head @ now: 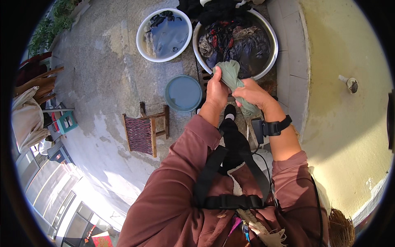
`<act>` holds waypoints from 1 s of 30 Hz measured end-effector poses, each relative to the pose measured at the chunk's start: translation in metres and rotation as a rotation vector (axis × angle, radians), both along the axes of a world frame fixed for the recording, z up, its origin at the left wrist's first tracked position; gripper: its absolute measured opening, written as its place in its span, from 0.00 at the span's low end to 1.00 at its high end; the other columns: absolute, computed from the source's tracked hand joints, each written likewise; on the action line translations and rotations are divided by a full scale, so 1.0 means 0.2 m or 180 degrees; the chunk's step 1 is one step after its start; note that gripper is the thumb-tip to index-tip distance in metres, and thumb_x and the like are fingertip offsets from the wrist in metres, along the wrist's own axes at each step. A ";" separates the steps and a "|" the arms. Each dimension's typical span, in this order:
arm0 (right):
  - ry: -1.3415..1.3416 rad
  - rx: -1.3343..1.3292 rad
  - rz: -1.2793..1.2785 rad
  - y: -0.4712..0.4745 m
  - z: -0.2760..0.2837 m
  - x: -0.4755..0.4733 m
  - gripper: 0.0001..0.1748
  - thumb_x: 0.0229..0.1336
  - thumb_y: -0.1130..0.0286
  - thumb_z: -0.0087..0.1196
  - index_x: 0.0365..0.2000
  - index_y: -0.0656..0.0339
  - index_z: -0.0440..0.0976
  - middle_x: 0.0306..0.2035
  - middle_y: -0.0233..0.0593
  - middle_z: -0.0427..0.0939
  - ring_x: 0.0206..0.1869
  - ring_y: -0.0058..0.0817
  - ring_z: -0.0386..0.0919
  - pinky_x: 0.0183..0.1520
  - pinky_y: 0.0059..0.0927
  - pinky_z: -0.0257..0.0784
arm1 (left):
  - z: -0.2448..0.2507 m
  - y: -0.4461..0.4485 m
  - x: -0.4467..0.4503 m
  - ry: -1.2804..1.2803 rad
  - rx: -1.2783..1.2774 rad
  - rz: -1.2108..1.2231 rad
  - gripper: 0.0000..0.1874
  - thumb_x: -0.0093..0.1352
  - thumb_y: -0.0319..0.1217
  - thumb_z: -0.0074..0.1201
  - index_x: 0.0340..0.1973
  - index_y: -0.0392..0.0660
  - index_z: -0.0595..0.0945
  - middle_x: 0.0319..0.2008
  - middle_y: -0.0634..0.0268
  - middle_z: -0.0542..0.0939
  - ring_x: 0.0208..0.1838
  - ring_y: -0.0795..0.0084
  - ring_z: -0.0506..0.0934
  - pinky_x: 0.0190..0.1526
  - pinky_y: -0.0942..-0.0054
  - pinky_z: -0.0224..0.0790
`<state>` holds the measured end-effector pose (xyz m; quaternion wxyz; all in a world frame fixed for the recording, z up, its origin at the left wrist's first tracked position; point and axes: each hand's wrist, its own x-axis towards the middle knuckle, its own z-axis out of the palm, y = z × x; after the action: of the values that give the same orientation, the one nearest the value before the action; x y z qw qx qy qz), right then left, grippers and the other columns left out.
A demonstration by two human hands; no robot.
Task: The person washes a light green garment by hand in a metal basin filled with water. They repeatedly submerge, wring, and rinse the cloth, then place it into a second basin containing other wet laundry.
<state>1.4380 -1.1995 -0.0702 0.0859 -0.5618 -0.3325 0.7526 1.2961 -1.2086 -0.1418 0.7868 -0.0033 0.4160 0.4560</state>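
Note:
Both my hands grip a bunched, twisted grey-green cloth [230, 71] at the near rim of a large metal basin [273, 63]. My left hand [217, 88] has its thumb up along the cloth's side. Further down the cloth, my right hand [252, 92] is closed around it, and a loose end hangs below that fist. Dark, red and patterned wet clothes [228, 41] lie in murky water in the metal basin. Black cloth [213, 12] is heaped over the basin's far edge.
Left of the metal basin stands a white-rimmed basin [139, 38] of water with dark cloth in it. Nearer is a blue-grey basin [166, 100] of cloudy water. A wooden folding stool [140, 136] with a woven seat stands at left. A yellow wall [339, 117] with a pipe stub [352, 85] rises at right.

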 end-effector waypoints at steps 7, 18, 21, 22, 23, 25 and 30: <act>-0.1218 0.2236 0.0739 -0.23 0.10 -0.01 0.31 0.45 0.84 0.47 0.54 0.60 0.72 0.41 0.56 0.75 0.43 0.57 0.74 0.46 0.48 0.70 | -0.26 -0.08 -0.09 -0.0113 -0.1368 -0.0511 0.34 0.71 0.58 0.45 0.56 0.39 0.72 0.51 0.50 0.76 0.51 0.55 0.76 0.50 0.52 0.72; -0.0760 0.2634 -0.0315 -0.39 0.21 -0.16 0.15 0.46 0.68 0.65 0.35 0.64 0.78 0.35 0.47 0.70 0.35 0.44 0.74 0.38 0.40 0.72 | -0.12 -0.14 -0.02 0.0575 -0.0610 0.0124 0.26 0.71 0.54 0.51 0.36 0.40 0.80 0.30 0.63 0.80 0.31 0.70 0.77 0.32 0.67 0.71; -0.1688 0.3046 -0.0442 -0.28 0.08 -0.26 0.13 0.52 0.63 0.61 0.29 0.62 0.74 0.30 0.47 0.72 0.31 0.50 0.75 0.34 0.45 0.71 | -0.01 -0.12 0.01 0.0588 -0.0807 0.0001 0.21 0.75 0.50 0.44 0.44 0.44 0.77 0.35 0.65 0.79 0.35 0.70 0.78 0.36 0.67 0.73; -0.1947 0.3080 -0.0390 -0.21 0.01 -0.26 0.12 0.54 0.62 0.59 0.29 0.61 0.73 0.29 0.48 0.73 0.30 0.52 0.75 0.33 0.47 0.71 | 0.04 -0.13 0.01 0.0613 -0.0700 0.0235 0.20 0.76 0.49 0.44 0.43 0.44 0.77 0.35 0.65 0.79 0.35 0.70 0.78 0.36 0.67 0.73; -0.2411 0.2990 -0.0621 -0.12 -0.06 -0.24 0.14 0.57 0.61 0.54 0.28 0.63 0.74 0.25 0.52 0.75 0.27 0.54 0.74 0.32 0.49 0.70 | 0.09 -0.12 0.04 0.0729 -0.0731 0.0385 0.19 0.76 0.48 0.43 0.42 0.44 0.77 0.35 0.64 0.80 0.35 0.70 0.79 0.36 0.67 0.73; -0.2151 0.1666 -0.1078 -0.04 -0.13 -0.14 0.17 0.58 0.60 0.56 0.28 0.68 0.78 0.23 0.52 0.80 0.29 0.47 0.79 0.35 0.42 0.72 | 0.19 -0.06 0.01 0.0563 -0.0486 0.0299 0.19 0.77 0.46 0.41 0.43 0.43 0.77 0.36 0.63 0.80 0.35 0.68 0.80 0.36 0.64 0.75; 0.0415 0.0629 -0.1753 -0.09 -0.01 -0.01 0.23 0.55 0.60 0.64 0.43 0.71 0.76 0.32 0.36 0.80 0.32 0.23 0.77 0.38 0.29 0.72 | 0.32 0.04 -0.08 0.0326 -0.0111 0.0540 0.21 0.76 0.47 0.43 0.43 0.40 0.76 0.37 0.60 0.80 0.38 0.65 0.80 0.41 0.62 0.75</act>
<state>1.4369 -1.2174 -0.0722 0.3623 -0.5702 -0.2330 0.6995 1.2798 -1.1997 -0.0772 0.7229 -0.0289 0.4617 0.5133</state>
